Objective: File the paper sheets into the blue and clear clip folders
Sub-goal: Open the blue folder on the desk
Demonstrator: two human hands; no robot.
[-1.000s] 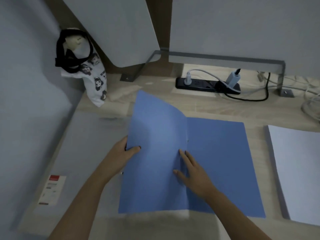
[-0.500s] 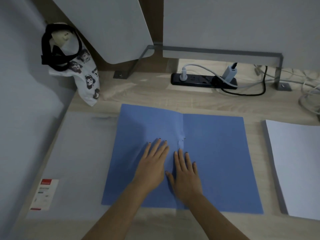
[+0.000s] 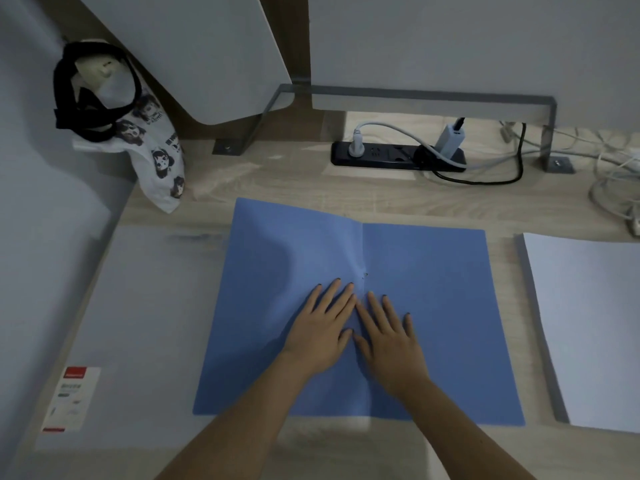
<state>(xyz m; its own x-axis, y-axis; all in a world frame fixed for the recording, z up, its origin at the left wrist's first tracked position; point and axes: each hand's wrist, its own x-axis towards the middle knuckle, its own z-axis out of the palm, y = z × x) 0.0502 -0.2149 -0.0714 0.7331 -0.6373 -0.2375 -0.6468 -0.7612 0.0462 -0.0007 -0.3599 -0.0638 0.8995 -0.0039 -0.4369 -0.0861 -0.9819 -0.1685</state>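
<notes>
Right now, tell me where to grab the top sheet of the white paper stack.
Probably its left edge near the front corner, coming from the blue folder side with the right hand. The paper stack lies flat, so a sheet must be peeled up at that exposed edge.

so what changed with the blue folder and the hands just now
The left hand let go of the left cover of the blue folder, which dropped from raised to lying open; it now presses flat beside the fold, next to the right hand. The paper stack, clear folder and power strip stayed put.
</notes>
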